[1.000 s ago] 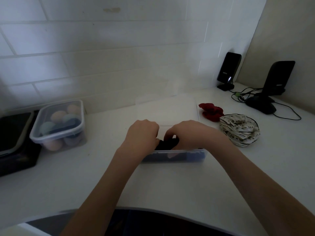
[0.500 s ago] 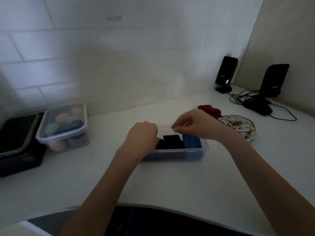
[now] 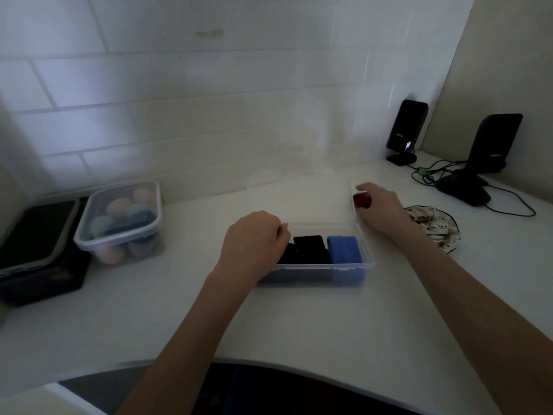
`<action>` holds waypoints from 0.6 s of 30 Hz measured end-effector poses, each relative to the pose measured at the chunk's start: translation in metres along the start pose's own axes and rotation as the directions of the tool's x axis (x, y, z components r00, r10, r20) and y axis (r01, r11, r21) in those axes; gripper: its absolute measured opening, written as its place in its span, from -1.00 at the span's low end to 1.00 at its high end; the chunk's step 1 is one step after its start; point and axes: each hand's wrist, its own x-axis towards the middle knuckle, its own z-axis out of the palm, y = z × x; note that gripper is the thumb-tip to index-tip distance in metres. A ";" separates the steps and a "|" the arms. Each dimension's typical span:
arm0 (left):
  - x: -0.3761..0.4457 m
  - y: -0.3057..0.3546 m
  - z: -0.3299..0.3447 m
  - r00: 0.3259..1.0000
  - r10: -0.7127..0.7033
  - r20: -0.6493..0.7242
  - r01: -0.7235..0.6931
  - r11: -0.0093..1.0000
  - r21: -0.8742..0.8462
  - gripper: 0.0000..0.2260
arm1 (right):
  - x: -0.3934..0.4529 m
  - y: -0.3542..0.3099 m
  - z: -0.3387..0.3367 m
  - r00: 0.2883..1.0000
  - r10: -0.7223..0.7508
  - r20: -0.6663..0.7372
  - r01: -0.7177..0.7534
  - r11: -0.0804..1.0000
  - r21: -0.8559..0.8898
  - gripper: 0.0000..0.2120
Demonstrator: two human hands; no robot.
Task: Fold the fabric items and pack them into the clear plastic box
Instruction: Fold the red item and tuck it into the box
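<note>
A clear plastic box stands open in the middle of the white counter, its lid tipped back behind it. Inside lie folded black fabric and a folded blue piece at the right end. My left hand rests curled on the box's left end, over the black fabric. My right hand is stretched past the box's right side and lies on a red fabric item, fingers curled over it. A white patterned fabric item lies to the right, partly hidden by my right forearm.
A lidded clear container of coloured round sponges stands at the left beside a black device. Two black speakers and a dark mouse with cables sit at the back right. The tiled wall runs close behind.
My right hand left the box and moved right and back onto the red fabric. The black and blue pieces now show in the box. My left hand stayed at the box's left end.
</note>
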 end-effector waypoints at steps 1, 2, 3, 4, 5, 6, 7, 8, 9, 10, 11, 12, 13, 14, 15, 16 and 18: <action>0.000 -0.002 0.001 1.000 0.007 -0.017 -0.008 0.999 -0.032 -0.59 | 0.001 0.000 0.003 1.000 -0.023 -0.008 0.023 1.000 0.003 -0.63; 0.000 -0.004 0.002 0.999 0.012 -0.045 -0.016 0.996 -0.083 -0.60 | 0.001 0.000 0.005 0.998 -0.042 -0.037 0.042 0.999 0.011 -0.67; 0.000 -0.006 0.002 0.997 0.010 -0.077 -0.022 0.988 -0.150 -0.62 | 0.000 -0.002 0.005 0.995 -0.056 -0.086 0.059 0.998 0.035 -0.70; 0.000 -0.008 0.002 0.993 0.000 -0.115 -0.026 0.974 -0.224 -0.63 | -0.002 -0.006 0.003 0.987 -0.069 -0.147 0.082 0.994 0.079 -0.72; 0.001 -0.010 0.001 0.988 -0.025 -0.150 -0.022 0.953 -0.302 -0.64 | -0.003 -0.011 0.000 0.973 -0.081 -0.218 0.111 0.985 0.132 -0.73; 0.002 -0.012 -0.001 0.982 -0.062 -0.180 -0.012 0.923 -0.384 -0.66 | -0.005 -0.017 -0.005 0.952 -0.091 -0.294 0.150 0.971 0.185 -0.73; 0.005 -0.013 -0.003 0.975 -0.109 -0.194 0.006 0.885 -0.466 -0.69 | -0.008 -0.025 -0.012 0.930 -0.091 -0.357 0.184 0.954 0.238 -0.73; 0.008 -0.013 -0.004 0.968 -0.148 -0.202 0.018 0.843 -0.537 -0.73 | -0.013 -0.035 -0.020 0.910 -0.094 -0.404 0.228 0.928 0.295 -0.74; 0.011 -0.013 -0.005 0.963 -0.176 -0.206 0.020 0.805 -0.593 -0.77 | -0.017 -0.045 -0.027 0.892 -0.110 -0.439 0.282 0.894 0.348 -0.75; 0.015 -0.014 -0.006 0.960 -0.192 -0.204 0.018 0.769 -0.639 -0.83 | -0.023 -0.056 -0.034 0.874 -0.143 -0.465 0.344 0.858 0.382 -0.76; 0.018 -0.013 -0.006 0.964 -0.186 -0.190 0.007 0.733 -0.680 -0.88 | -0.030 -0.067 -0.041 0.858 -0.176 -0.482 0.396 0.825 0.404 -0.76; 0.021 -0.013 -0.006 0.975 -0.156 -0.161 -0.007 0.699 -0.716 -0.89 | -0.037 -0.079 -0.046 0.853 -0.201 -0.481 0.429 0.794 0.431 -0.76; 0.025 -0.012 -0.005 0.987 -0.105 -0.120 -0.019 0.670 -0.742 -0.80 | -0.044 -0.090 -0.050 0.861 -0.213 -0.463 0.444 0.760 0.475 -0.76; 0.029 -0.011 -0.003 0.996 -0.043 -0.073 -0.027 0.648 -0.761 -0.67 | -0.051 -0.101 -0.053 0.876 -0.219 -0.429 0.440 0.725 0.530 -0.76; 0.033 -0.009 -0.002 1.000 0.013 -0.022 -0.025 0.624 -0.781 -0.56 | -0.055 -0.110 -0.055 0.895 -0.225 -0.385 0.426 0.689 0.586 -0.76; 0.037 -0.006 -0.002 0.999 0.050 0.015 -0.017 0.583 -0.812 -0.51 | -0.058 -0.117 -0.055 0.916 -0.228 -0.329 0.395 0.647 0.652 -0.76; 0.042 -0.001 0.000 0.998 0.035 0.043 0.019 0.502 -0.865 -0.62 | -0.062 -0.125 -0.049 0.952 -0.218 -0.217 0.303 0.537 0.788 -0.76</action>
